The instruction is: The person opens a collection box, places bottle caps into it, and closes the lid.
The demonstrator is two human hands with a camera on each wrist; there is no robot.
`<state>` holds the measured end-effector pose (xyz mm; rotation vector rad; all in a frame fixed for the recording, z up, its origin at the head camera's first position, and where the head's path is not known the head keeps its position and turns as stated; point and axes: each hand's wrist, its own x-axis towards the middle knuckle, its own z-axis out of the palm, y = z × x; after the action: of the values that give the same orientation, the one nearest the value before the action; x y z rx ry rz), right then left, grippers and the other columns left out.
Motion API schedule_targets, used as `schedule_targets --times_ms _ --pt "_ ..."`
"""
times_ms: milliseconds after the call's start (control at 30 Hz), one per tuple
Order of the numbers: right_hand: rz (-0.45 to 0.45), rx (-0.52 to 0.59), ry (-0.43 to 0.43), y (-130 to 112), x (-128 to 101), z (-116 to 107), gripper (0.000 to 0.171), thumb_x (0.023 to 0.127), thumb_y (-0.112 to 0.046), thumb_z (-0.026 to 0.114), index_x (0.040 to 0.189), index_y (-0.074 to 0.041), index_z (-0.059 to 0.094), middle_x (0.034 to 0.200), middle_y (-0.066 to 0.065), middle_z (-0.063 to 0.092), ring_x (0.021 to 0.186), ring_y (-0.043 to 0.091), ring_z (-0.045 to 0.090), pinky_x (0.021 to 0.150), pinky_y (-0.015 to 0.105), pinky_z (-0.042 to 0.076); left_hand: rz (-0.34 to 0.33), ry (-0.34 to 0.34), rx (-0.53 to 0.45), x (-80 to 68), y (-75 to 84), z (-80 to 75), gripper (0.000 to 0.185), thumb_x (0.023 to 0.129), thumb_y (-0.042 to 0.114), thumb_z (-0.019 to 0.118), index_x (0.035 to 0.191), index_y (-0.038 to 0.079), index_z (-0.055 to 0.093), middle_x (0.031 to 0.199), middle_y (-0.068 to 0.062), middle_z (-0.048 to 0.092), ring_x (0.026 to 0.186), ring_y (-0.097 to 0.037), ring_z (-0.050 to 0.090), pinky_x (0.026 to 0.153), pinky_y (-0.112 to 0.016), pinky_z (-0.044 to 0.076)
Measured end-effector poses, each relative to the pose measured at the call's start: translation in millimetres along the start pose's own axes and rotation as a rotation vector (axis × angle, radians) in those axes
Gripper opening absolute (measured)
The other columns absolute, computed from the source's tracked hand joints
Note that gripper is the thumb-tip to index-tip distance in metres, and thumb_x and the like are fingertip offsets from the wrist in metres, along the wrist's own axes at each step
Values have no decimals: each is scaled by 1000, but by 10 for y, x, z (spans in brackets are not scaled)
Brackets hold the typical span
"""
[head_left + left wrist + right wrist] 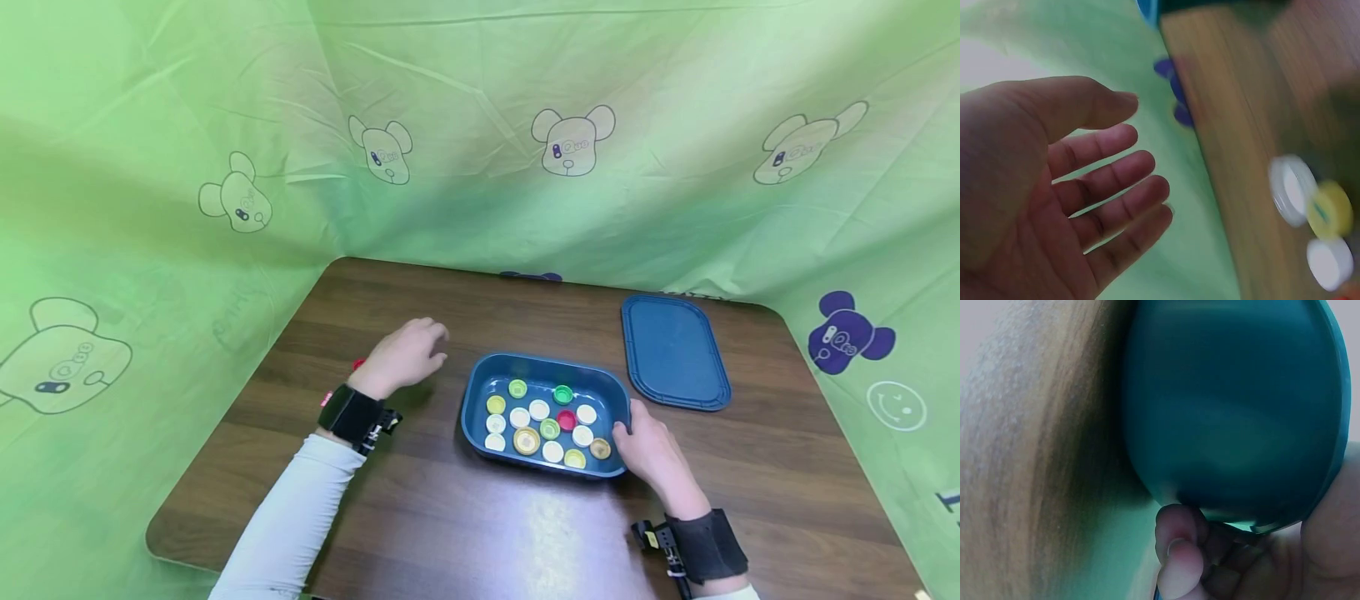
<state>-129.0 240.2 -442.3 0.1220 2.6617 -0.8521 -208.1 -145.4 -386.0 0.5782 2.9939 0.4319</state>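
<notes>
A blue plastic box point(546, 364) holds several bottle caps point(526, 441) in white, yellow, green, red and tan. My right hand point(654, 450) grips its right end, thumb over the rim and fingers curled below it in the right wrist view. To the left of the box, apart from it, my left hand point(406, 353) hovers over the table with relaxed fingers and nothing in it. Loose caps lie near it in the left wrist view: a blurred clear-white cap point(1292, 190), a yellow cap point(1331, 210) and a white cap point(1330, 264).
A flat blue lid point(675, 350) lies on the wooden table point(450, 533), behind and right of the box. Small red pieces point(358, 364) peek out beside the left wrist. Green printed cloth point(465, 200) hangs around the table's back and sides.
</notes>
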Motion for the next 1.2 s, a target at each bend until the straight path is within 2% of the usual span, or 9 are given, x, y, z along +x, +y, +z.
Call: schedule_targets --times_ms 133,267,367,500,733,1033,1200 --pt "2 -2 1 -5 4 2 58 105 -20 43 151 10 24 143 41 42 125 50 52 98 63 46 -71 23 0 -132 -313 9 29 89 15 69 115 2 67 117 -15 64 115 -34 58 98 -50 49" --pt "13 -3 -5 -14 3 4 59 105 -21 43 151 10 23 143 40 42 122 48 55 98 63 46 -133 3 0 -279 -584 70 30 88 11 66 116 -1 66 117 -18 62 117 -38 56 96 -53 48" --pt "21 -1 -7 -22 1 4 59 106 -21 43 152 10 23 144 40 41 120 47 55 98 63 46 -172 -11 -7 -361 -751 131 31 87 11 65 116 -1 66 115 -18 61 115 -38 55 94 -53 48" --pt "20 -4 -3 -24 2 7 59 106 -21 43 152 10 22 144 40 41 120 47 55 98 63 46 -191 -11 2 -434 -911 183 30 87 11 67 114 -2 66 111 -18 61 110 -37 55 91 -52 48" --pt "18 -3 -5 -20 9 10 59 106 -21 43 152 9 23 144 40 42 119 46 56 98 64 46 -201 -31 -6 -497 -1036 230 31 87 9 68 115 -4 64 113 -21 60 111 -40 54 95 -53 46" --pt "27 0 -11 -29 6 9 59 106 -22 42 152 9 22 145 39 40 122 47 54 99 64 45 -222 -23 -14 -515 -1079 252 28 88 8 67 113 -4 64 112 -22 59 112 -42 50 97 -54 45" --pt "26 -2 -8 -29 2 11 58 106 -21 42 152 9 23 144 39 41 120 47 55 99 64 46 -232 -42 -12 -504 -1091 263 27 88 8 68 112 -4 65 111 -21 58 110 -41 51 97 -54 45"
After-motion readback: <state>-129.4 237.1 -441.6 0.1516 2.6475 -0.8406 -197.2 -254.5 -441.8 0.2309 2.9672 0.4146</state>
